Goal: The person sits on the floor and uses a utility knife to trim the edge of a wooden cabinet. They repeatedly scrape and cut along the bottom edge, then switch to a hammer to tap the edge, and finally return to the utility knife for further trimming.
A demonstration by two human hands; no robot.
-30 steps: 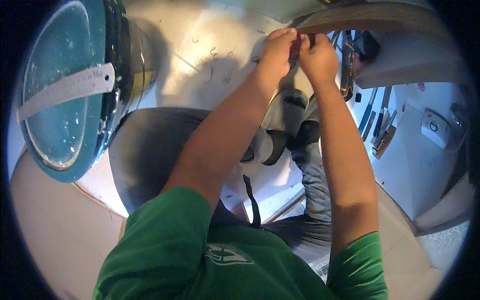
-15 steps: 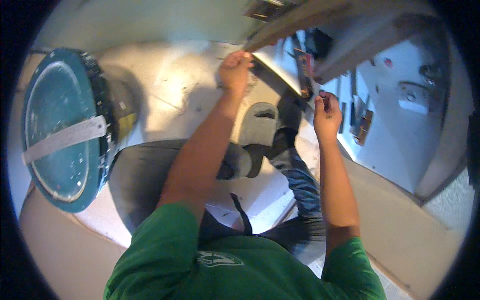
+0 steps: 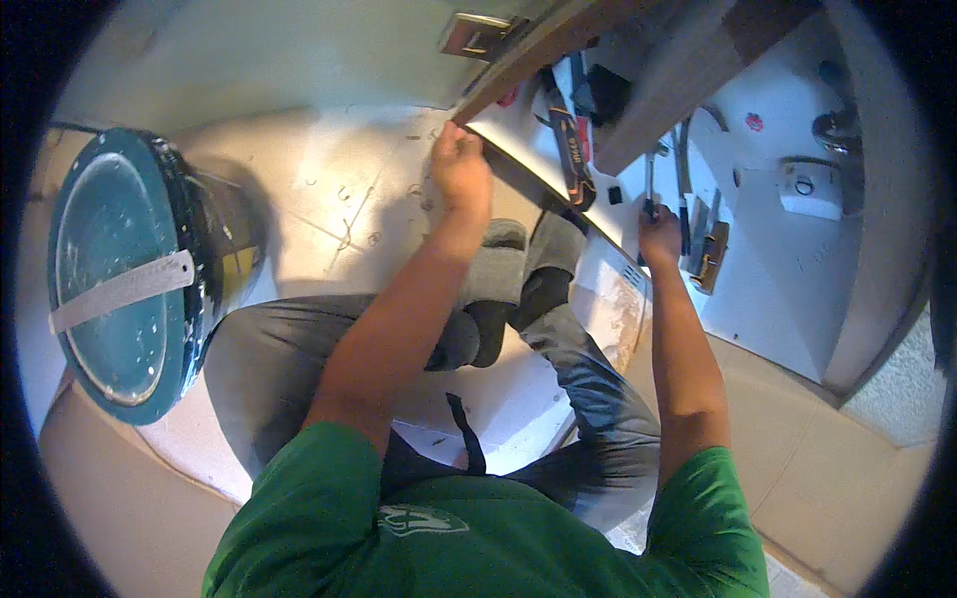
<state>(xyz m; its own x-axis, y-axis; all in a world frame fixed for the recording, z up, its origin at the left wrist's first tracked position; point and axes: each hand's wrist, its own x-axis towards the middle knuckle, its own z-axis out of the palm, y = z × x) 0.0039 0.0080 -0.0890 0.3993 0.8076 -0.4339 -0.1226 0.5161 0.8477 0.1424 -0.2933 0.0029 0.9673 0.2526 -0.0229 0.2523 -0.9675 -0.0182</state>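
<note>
1. A white floor [image 3: 329, 189], scuffed with small marks, spread beneath the seated person.
2. A teal bucket [image 3: 130, 269], lidded and crossed by a pale strap, stood well to the person's left.
3. A long wooden board [image 3: 558, 35] ran overhead from the upper middle to the upper right, with a metal hinge plate [image 3: 477, 33] by its left end.
4. The left hand [image 3: 461, 164] was curled narrowly on the lower edge of that board.
5. The right hand [image 3: 660, 227] was closed around a slim metal tool [image 3: 649, 179], which stood upright above the fist.
6. An orange-and-black utility knife [image 3: 573, 149] lay between the two hands, among other tools.
</note>
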